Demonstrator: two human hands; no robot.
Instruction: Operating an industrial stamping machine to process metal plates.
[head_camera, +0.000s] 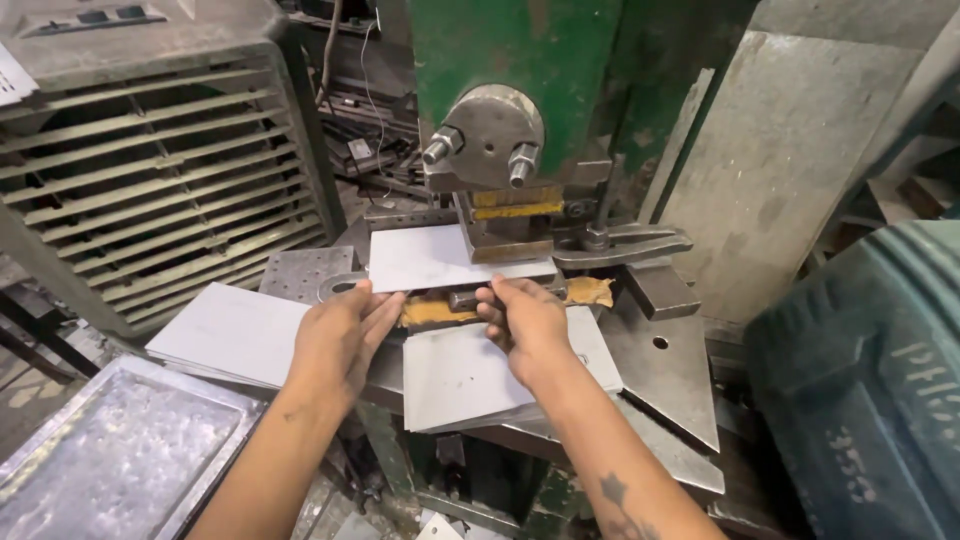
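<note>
A thin white metal sheet (430, 258) lies flat under the ram of a green press machine (515, 60), on the die bed. My left hand (340, 335) grips the sheet's near left edge with the fingers curled over it. My right hand (525, 320) pinches the near right edge, just in front of the die. Below my hands, a stack of similar white sheets (460, 385) rests on the press table. A second stack of sheets (230, 335) lies to the left of my left hand.
A grey louvred metal cabinet (150, 180) stands at the left. A shiny metal tray (110, 455) sits at the lower left. The steel press table plate (665, 370) extends right, with a clamp bar (625, 245) above it. A dark green machine body (870, 380) fills the right edge.
</note>
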